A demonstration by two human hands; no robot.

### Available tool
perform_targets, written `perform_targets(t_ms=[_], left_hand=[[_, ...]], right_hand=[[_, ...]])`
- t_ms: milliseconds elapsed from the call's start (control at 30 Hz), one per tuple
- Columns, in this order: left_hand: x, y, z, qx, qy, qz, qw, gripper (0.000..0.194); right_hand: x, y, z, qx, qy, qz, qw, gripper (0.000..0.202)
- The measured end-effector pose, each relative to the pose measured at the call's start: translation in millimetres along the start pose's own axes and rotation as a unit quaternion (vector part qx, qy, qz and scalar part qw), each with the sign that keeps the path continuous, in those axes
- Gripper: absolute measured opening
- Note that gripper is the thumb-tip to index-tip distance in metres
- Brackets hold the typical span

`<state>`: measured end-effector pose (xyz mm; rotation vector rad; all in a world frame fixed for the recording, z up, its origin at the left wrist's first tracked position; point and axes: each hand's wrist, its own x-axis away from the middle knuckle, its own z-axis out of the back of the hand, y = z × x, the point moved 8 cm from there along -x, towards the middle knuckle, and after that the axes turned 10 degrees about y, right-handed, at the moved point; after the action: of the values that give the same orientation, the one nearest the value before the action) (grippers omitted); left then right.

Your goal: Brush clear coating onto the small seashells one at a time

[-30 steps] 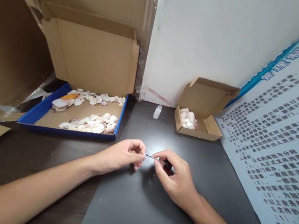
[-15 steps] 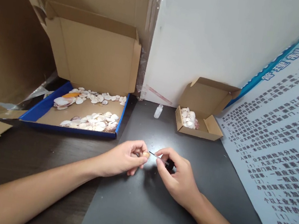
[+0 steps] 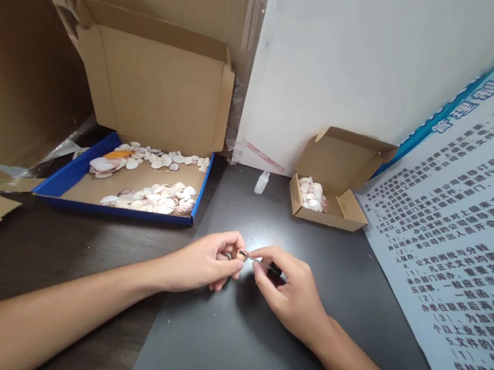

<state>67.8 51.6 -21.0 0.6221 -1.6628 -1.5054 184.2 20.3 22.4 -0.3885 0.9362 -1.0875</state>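
Toward six o'clock, over the worktop point(image 3: 207, 338), the left hand point(image 3: 208, 262) pinches a small shell point(image 3: 240, 257) and the right hand point(image 3: 299, 290) grips a thin stick point(image 3: 244, 254), its dark tip at the shell; firm contact is hard to confirm. Light pressure and a steady left pinch would suit so small a piece. From the shell, a small bottle point(image 3: 261, 183) stands at twelve o'clock.

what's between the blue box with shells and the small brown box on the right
A small whitish bottle is on the dark grey surface between the blue box and the small brown box, as the head view shows.
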Motion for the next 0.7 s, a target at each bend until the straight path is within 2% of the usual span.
perform_targets(t_ms=[200,367,700], left_hand=[[-1,-1,3.7,-0.005,0.014,-0.01,1.0,0.02],[-3,-5,6.0,-0.013,0.026,-0.017,0.999,0.021],[-2,-5,4.2,-0.038,0.021,-0.026,0.999,0.015]], right_hand=[[0,-3,2,0.023,0.003,0.027,0.999,0.018],[-3,-2,9,0.069,0.028,0.036,0.997,0.014],[-4,-11,11,0.04,0.041,0.042,0.997,0.013]])
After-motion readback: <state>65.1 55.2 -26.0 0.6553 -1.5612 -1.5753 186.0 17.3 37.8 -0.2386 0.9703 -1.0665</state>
